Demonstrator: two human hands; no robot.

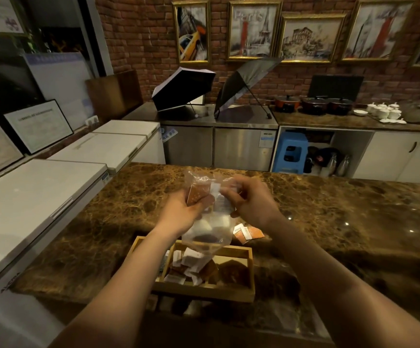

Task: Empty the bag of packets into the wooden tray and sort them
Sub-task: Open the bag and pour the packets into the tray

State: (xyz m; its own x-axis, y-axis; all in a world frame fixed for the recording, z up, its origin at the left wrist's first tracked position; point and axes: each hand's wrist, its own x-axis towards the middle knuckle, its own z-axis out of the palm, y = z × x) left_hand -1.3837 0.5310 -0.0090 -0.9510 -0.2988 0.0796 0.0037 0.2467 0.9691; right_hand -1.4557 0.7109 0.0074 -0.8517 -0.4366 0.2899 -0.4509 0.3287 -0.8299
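Note:
A clear plastic bag hangs upside down above the wooden tray, its mouth down over the tray's middle compartment. My left hand grips the bag's upper left part, over brown packets still inside. My right hand pinches its upper right part. White and brown packets lie heaped in the middle compartment. Two or three orange and white packets lie on the counter just beyond the tray's far right corner.
The tray sits near the front edge of a brown marble counter. White chest freezers stand to the left. Behind are a steel fridge with two open umbrellas, a blue stool, pots and white cups.

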